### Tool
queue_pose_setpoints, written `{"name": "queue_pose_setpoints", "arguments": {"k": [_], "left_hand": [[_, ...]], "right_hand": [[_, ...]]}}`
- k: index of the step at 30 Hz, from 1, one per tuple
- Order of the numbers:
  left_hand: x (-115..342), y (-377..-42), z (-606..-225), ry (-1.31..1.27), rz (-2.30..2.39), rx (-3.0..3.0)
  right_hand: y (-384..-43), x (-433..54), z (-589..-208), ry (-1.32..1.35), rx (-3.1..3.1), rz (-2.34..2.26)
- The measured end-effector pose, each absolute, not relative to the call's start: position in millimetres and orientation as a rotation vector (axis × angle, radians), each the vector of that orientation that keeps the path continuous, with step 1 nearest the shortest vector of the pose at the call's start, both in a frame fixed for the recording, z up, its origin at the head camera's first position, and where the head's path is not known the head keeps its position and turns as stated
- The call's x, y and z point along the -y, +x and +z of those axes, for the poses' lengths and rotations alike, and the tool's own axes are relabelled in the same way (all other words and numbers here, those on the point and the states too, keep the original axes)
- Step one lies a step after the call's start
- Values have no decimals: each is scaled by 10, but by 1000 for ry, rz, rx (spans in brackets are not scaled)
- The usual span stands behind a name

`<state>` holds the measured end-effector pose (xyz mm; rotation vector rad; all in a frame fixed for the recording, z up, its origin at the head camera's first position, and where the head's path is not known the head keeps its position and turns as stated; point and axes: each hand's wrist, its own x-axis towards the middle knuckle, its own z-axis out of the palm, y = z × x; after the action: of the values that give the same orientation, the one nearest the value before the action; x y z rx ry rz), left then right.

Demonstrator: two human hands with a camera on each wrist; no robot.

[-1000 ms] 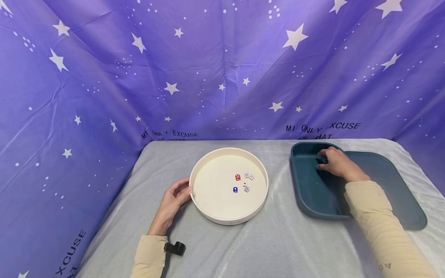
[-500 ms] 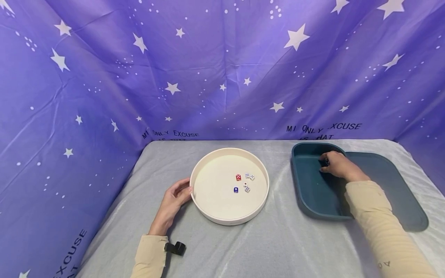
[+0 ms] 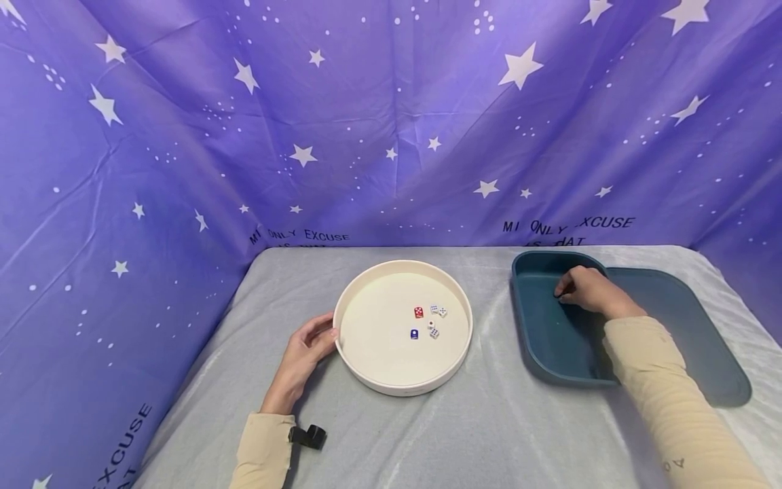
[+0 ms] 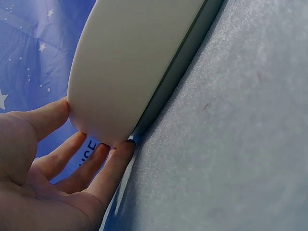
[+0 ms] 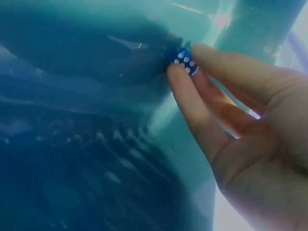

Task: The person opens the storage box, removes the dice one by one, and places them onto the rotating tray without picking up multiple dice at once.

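Observation:
A round cream tray (image 3: 373, 353) lies on the cloth, with my left hand (image 3: 303, 356) at its left side. In the left wrist view the fingertips touch the tray's outer wall (image 4: 125, 62), and the thumb rests at its rim. Inside the tray are several small dice: a red die (image 3: 418, 312), a blue die (image 3: 414, 334) and white ones, such as the white die (image 3: 434, 333). My right hand (image 3: 592, 292) reaches into a dark teal box (image 3: 544, 339). There it pinches a blue die (image 5: 184, 60) with white pips between thumb and fingertips, low in the box.
Right of the box lies a flat teal lid (image 3: 690, 333), partly covered by the right sleeve. Grey cloth (image 3: 489, 435) covers the table. A purple star-printed curtain (image 3: 391, 122) rises behind and at both sides.
My right fingers have drawn together around the blue die, and the hand has shifted slightly inside the box. My left hand and the dice in the tray stay where they were.

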<state>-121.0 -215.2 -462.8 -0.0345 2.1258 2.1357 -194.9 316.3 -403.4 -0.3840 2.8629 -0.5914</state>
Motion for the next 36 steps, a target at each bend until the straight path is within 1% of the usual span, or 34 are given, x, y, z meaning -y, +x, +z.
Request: {"name": "queue_pose_setpoints", "arguments": {"k": [7, 14, 22, 36], "left_hand": [[2151, -1202, -4628, -44, 2138, -2109], [2151, -1222, -4632, -40, 2134, -2124], [2155, -1225, -4635, -31, 2141, -2122], [2141, -1202, -4630, -42, 2139, -2117]], "right_hand": [[-1920, -3041, -3919, -450, -2888, -578], [-1905, -2821, -3701, -503, -2902, -569], [-1857, -2578, -3547, -587, -2901, -620], [-1807, -2208, -3447, -677, -2887, -717]]}}
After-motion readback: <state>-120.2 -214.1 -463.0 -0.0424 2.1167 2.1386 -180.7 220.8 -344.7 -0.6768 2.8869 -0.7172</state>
